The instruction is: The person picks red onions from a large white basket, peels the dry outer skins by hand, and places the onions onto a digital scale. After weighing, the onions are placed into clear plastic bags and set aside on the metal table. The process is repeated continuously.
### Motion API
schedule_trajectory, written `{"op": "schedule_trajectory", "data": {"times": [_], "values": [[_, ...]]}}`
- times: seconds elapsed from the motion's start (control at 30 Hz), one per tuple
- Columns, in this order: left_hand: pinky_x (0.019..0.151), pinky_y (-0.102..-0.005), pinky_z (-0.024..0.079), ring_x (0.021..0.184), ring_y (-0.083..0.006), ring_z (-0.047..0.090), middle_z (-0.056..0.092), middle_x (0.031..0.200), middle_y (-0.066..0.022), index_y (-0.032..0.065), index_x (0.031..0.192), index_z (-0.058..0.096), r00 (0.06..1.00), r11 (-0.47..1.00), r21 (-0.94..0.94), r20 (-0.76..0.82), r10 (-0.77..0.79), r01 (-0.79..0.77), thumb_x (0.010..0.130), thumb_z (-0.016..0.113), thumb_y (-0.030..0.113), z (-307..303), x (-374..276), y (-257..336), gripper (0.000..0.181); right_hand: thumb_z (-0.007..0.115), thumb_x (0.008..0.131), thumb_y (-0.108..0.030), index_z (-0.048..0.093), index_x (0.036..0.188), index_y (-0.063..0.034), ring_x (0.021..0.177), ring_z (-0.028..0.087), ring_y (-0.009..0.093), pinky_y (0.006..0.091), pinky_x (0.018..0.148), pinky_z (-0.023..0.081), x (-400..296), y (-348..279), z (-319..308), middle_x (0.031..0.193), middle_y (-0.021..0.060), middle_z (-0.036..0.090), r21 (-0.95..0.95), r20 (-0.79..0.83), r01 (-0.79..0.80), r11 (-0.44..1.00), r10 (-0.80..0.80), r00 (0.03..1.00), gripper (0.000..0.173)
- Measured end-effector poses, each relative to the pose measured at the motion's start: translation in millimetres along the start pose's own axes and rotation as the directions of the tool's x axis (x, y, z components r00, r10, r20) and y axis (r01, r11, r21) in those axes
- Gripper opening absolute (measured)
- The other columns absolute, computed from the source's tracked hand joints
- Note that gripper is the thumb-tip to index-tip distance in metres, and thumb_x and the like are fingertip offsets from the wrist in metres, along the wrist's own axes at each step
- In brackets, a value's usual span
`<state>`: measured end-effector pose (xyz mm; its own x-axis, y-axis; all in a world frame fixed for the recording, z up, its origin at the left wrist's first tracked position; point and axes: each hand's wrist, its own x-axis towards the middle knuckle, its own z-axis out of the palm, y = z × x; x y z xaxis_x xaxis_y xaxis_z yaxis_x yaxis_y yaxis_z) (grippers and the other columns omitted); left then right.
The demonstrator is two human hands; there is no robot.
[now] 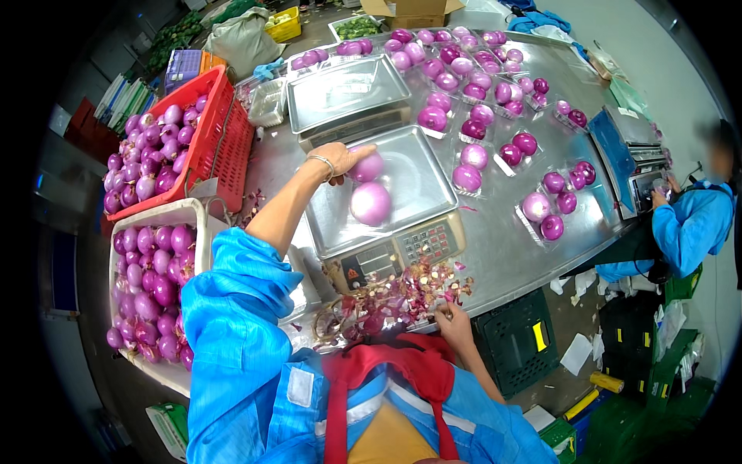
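Note:
My left hand [342, 161], with a bracelet at the wrist, has its fingers on a peeled red onion [366, 167] over the metal pan [420, 203] of a digital scale [429, 239]. A larger peeled onion [371, 204] lies in the pan just below it. My right hand [454, 322] is at the table's near edge, its fingers curled, beside a heap of onion skins and trimmings [400, 296]. Something small and dark shows at its fingers, too small to name. Clear trays of paired onions [474, 156] stand right of the scale.
A red crate [232, 151] and a white crate [200, 220], both full of onions, stand at the left. A second scale [348, 93] sits behind the first. A wrapping machine [623, 156] and a co-worker in blue [693, 223] are at the right. A dark green crate [513, 348] stands below the table edge.

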<state>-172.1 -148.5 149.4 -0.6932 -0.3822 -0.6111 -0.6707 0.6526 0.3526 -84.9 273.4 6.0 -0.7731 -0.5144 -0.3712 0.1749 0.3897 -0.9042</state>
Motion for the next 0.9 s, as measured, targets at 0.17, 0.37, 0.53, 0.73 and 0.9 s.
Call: {"op": "schedule_trajectory", "data": {"times": [0.17,0.37,0.53,0.73,0.9], "values": [[0.079,-0.0426,0.049,0.089,-0.0361,0.065,0.064,0.090,-0.0271,-0.0065,0.110,0.049,0.880,0.990,0.123,-0.461,0.113,-0.064,0.076,0.029,0.081,36.3,8.0,0.7,0.096,0.059,0.087,-0.017,0.061,0.099,0.0041,0.064,0.058,0.012,0.0249,0.054,0.045,70.2,-62.2,21.6,0.080,0.0079,0.064,0.113,-0.068,0.151,0.982,-0.144,0.987,0.025],[0.059,-0.0393,0.050,0.059,-0.0273,0.065,0.064,0.069,-0.0176,-0.0019,0.102,0.052,0.844,0.995,-0.071,-0.536,0.021,-0.070,0.081,0.037,0.073,49.6,21.6,-39.8,0.079,0.058,0.086,-0.018,0.052,0.118,0.0043,0.054,0.055,0.012,0.0253,0.046,0.043,127.0,-154.0,72.5,0.082,0.0163,0.063,0.097,0.108,-0.013,0.995,0.002,0.994,0.039],[0.083,-0.0479,0.044,0.094,-0.0407,0.060,0.062,0.094,-0.0249,0.0017,0.108,0.050,0.846,0.992,-0.127,-0.531,-0.048,-0.024,0.080,0.044,0.068,42.6,-14.7,-14.5,0.072,0.057,0.079,-0.020,0.062,0.098,0.0060,0.073,0.062,0.026,0.0355,0.072,0.048,154.9,-139.1,85.1,0.077,0.0176,0.064,-0.032,-0.033,0.251,0.967,-0.252,0.967,0.032],[0.090,-0.0412,0.043,0.102,-0.0346,0.054,0.054,0.111,-0.0193,0.0031,0.117,0.051,0.599,0.902,-0.062,-0.767,0.231,-0.427,0.073,0.071,0.042,75.7,22.9,-45.5,0.063,0.057,0.076,-0.020,0.060,0.106,0.0084,0.093,0.063,0.029,0.0362,0.083,0.048,159.0,-145.7,81.3,0.098,0.0234,0.065,0.050,0.072,0.167,0.985,-0.171,0.983,0.041],[0.084,-0.0403,0.045,0.095,-0.0346,0.058,0.056,0.106,-0.0198,-0.0009,0.112,0.050,0.558,0.925,-0.069,-0.813,0.164,-0.373,0.069,0.075,0.037,76.3,8.9,-22.2,0.062,0.056,0.072,-0.013,0.059,0.098,0.0108,0.086,0.062,0.040,0.0422,0.080,0.049,161.5,-161.5,84.8,0.088,0.0302,0.062,-0.143,0.057,0.225,0.964,-0.219,0.974,0.035]]}}
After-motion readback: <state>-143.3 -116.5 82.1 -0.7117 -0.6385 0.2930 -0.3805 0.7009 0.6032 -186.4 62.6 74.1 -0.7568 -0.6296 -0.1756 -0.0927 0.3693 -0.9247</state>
